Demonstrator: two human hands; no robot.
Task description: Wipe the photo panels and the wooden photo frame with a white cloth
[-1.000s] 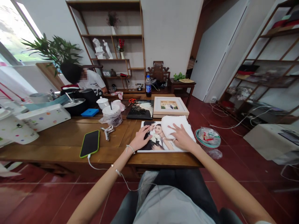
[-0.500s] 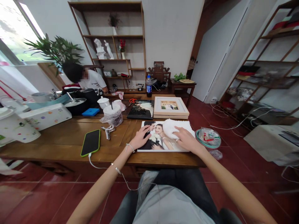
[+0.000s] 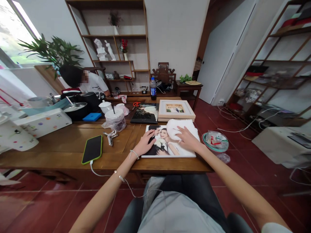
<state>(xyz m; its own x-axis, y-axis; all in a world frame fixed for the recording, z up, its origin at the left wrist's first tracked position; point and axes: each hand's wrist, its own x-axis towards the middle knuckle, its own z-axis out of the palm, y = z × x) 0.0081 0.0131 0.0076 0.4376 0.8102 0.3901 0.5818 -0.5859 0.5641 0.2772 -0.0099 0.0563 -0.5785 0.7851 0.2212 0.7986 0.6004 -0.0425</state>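
Note:
A printed wedding photo panel [image 3: 162, 146] lies flat near the table's front edge, showing a couple. My left hand [image 3: 145, 143] rests on its left side with the fingers spread. Over the upper right of the panel, my right hand [image 3: 189, 139] presses a bunched white cloth [image 3: 173, 128] under its fingers. The cloth covers part of the print. Just behind the panel lie a dark photo panel [image 3: 143, 114] and a light wooden picture frame [image 3: 177, 110].
Left of the panel are a charging phone [image 3: 92, 149], a silver metal piece [image 3: 111, 137] and a bagged drink cup [image 3: 114, 119]. A bottle [image 3: 153, 89] stands at the back. A co-worker [image 3: 93, 82] sits far left. A bag-filled basin [image 3: 215, 141] is at right.
My right hand has slid slightly away from me and to the left with the white cloth. My left hand stays on the photo panel. The whole view has shifted slightly.

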